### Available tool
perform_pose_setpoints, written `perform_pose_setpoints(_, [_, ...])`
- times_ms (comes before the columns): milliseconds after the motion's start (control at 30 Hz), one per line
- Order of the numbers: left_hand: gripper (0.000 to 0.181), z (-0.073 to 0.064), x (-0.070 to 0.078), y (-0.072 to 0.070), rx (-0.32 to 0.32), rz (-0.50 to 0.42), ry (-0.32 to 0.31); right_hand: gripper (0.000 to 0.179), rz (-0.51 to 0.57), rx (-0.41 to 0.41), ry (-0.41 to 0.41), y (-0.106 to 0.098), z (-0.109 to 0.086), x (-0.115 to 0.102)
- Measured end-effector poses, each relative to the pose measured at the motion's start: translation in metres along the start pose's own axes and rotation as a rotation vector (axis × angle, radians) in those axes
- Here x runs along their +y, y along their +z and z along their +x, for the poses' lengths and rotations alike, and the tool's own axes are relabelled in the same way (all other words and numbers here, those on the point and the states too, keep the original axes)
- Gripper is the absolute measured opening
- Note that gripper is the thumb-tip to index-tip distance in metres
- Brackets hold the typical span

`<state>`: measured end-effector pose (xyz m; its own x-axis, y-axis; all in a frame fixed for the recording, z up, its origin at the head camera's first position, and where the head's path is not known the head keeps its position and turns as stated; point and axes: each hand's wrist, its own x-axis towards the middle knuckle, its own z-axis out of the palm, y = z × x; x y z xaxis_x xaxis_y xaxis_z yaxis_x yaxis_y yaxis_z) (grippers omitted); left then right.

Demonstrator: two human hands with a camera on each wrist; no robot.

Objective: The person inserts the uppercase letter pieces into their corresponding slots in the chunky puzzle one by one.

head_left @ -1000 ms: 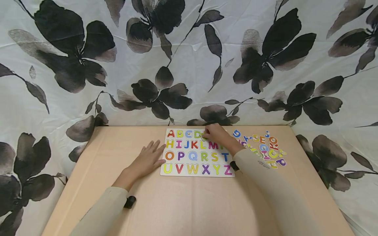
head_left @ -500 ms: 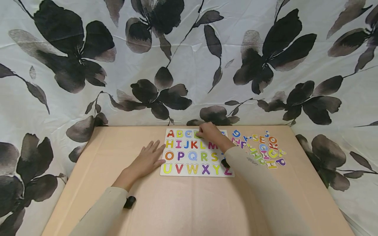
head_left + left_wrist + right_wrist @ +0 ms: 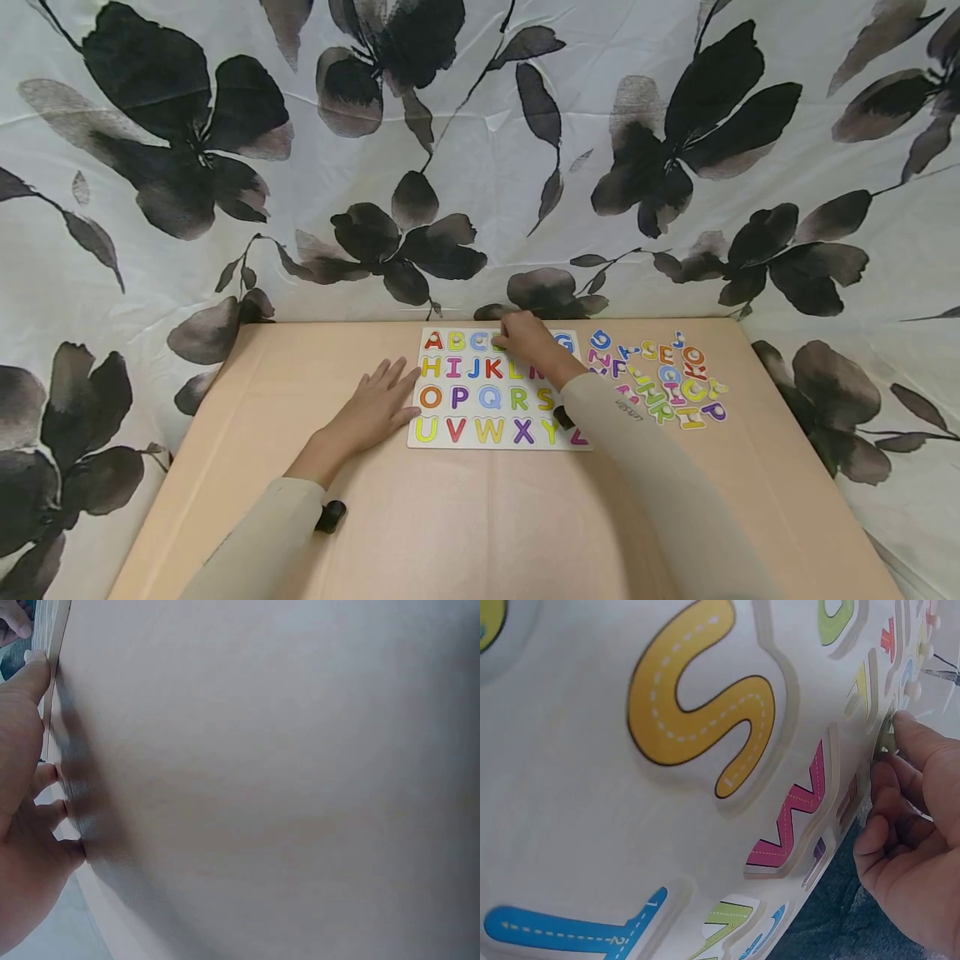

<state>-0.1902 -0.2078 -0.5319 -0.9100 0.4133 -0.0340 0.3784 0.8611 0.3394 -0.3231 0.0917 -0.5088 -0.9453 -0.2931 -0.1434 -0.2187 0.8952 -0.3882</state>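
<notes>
The right hand's point(image 3: 531, 339) thumb and fingers are drawn narrow, pinching a small green piece point(image 3: 886, 739), its letter hidden, at the top row of the alphabet board point(image 3: 442, 412), just beyond the C point(image 3: 478, 340). The left hand point(image 3: 378, 400) spreads its fingers wide at the board's left edge, thumb touching it. Loose letters point(image 3: 694, 357) lie on the table point(image 3: 480, 525) to the board's right, and a flowered cloth point(image 3: 300, 187) hangs behind the board.
</notes>
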Motion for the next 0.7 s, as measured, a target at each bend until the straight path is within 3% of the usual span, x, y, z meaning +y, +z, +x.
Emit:
perform_pose_setpoints(267, [0.071, -0.002, 0.0, -0.0004, -0.005, 0.005, 0.012, 0.027, 0.021, 0.012, 0.008, -0.0008, -0.0066, 0.0013])
perform_pose_setpoints(700, [0.071, -0.0042, -0.0031, 0.0006, -0.001, 0.004, 0.017, 0.011, 0.035, 0.024, -0.092, 0.005, -0.0071, 0.0053])
